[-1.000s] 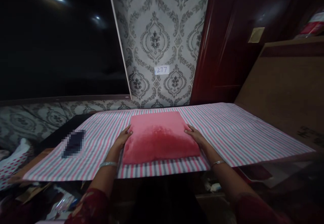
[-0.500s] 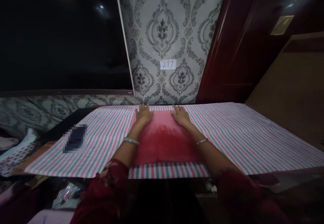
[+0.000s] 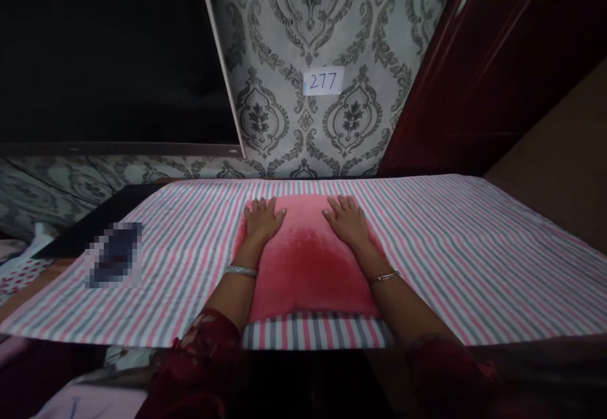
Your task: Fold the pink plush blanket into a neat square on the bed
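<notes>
Both flat, empty hands, left hand (image 3: 261,218) and right hand (image 3: 348,218), were drawn slightly nearer (equally placed) over the folded pink plush cloth's (image 3: 306,266) far edge.

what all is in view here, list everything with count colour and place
folded cloth: 1, pink-red, centre of the striped cloth, under both hands
striped cloth: 1, pink, grey and white, spread over the table
blurred dark object: 1, on the striped cloth, far left
paper label 277: 1, white, on the wall
wallpaper: grey damask, behind the table
dark panel: 1, black, upper left
wooden door: 1, dark red, upper right
bangles: 2, silver, one per wrist
left hand: flat on the folded cloth
right hand: flat on the folded cloth
</notes>
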Tool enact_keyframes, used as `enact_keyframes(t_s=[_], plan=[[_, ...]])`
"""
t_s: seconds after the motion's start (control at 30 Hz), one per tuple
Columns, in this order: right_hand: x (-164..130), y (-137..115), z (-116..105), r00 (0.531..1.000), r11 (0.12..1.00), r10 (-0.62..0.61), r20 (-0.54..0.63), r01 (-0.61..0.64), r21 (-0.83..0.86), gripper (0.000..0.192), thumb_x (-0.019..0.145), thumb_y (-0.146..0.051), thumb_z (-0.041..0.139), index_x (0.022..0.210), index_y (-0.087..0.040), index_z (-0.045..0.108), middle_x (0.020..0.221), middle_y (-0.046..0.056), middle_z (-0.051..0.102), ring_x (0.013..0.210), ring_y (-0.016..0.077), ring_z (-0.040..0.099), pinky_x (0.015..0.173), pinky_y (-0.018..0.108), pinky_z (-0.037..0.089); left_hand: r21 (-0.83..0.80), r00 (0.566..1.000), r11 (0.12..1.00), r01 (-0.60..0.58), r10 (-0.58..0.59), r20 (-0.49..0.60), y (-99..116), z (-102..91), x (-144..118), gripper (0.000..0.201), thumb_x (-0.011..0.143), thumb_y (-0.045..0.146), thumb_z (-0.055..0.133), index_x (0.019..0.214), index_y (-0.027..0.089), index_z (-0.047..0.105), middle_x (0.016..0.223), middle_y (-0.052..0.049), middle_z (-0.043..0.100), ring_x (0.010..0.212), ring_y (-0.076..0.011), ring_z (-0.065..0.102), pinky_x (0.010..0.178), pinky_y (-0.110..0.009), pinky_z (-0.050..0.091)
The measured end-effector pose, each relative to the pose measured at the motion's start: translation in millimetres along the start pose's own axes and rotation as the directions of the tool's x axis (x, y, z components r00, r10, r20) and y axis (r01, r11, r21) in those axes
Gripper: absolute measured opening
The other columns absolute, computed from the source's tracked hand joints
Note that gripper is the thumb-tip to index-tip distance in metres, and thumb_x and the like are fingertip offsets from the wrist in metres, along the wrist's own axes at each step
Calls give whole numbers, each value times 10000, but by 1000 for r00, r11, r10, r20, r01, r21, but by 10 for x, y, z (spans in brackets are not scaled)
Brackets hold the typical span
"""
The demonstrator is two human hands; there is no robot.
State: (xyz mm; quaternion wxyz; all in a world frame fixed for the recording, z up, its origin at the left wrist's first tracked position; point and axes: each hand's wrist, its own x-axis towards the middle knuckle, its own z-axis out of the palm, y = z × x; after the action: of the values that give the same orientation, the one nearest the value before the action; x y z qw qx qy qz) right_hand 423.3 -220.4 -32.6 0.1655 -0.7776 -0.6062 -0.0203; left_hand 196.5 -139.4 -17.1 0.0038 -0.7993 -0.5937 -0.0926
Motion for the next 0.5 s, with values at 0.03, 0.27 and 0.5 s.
enact_keyframes(t_s=[0.03,0.27,0.5], plan=[[-2,-2,-5,1000,1000,2,0,-2,3,575,1019,-531,279,1515,-269,405,1593,91,354,1480,336,232,1136,577,266,0,1000,1000,0,0,1,2,-7,-2,668,984,569,259,1532,203,371,1573,-175,374,1467,-370,281,1162,-619,186],[-22,-8,-32,1000,1000,4,9,-4,-11,559,1023,-514,281,1511,-273,411,1596,81,351,1476,320,244,1141,551,279,6,1000,1000,1,-1,-7,0,-14,-27,694,982,560,267,1538,153,348,1575,-185,366,1462,-367,287,1165,-610,197],[-7,3,-11,1000,1000,9,-4,-9,-4,551,1025,-521,274,1503,-292,422,1593,73,359,1472,312,254,1140,543,275,-161,995,984,73,-61,77,-75,-34,53,644,1011,468,123,1545,181,340,1617,-114,314,1505,-288,230,1211,-555,144]])
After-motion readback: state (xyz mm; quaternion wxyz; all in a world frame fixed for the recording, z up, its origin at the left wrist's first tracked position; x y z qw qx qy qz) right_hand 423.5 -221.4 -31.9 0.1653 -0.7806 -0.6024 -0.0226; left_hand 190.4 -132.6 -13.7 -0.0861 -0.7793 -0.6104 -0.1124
